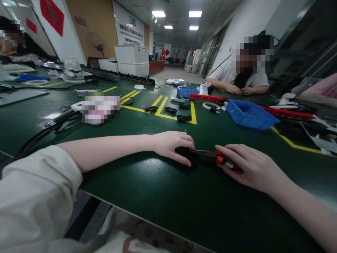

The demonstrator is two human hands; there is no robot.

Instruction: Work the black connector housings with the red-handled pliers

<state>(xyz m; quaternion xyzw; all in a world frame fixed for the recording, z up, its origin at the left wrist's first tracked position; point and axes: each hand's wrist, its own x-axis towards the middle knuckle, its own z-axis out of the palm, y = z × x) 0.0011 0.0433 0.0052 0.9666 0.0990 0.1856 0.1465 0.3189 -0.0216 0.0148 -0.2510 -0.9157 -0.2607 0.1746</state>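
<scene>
Right hand (250, 167) clamped on red-handled pliers (222, 160), tips at the black part (190, 154) pinched in left hand (175, 146), near worktop's (158, 182) front edge. Hands apart, pliers between.

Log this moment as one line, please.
left hand: holds small black part | right hand: holds red-handled pliers, tips at part | beyond: black pieces, blue bin

The black part (193, 157) is mostly covered by the left hand (175, 146), its shape unclear. Fingers of the right hand (249, 167) wrap over the pliers' red handles (223, 161). Blocky blurring masks the phone-like object (101, 109) and the seated person's face (252, 58). The bench (158, 207) runs beyond both sides.
</scene>
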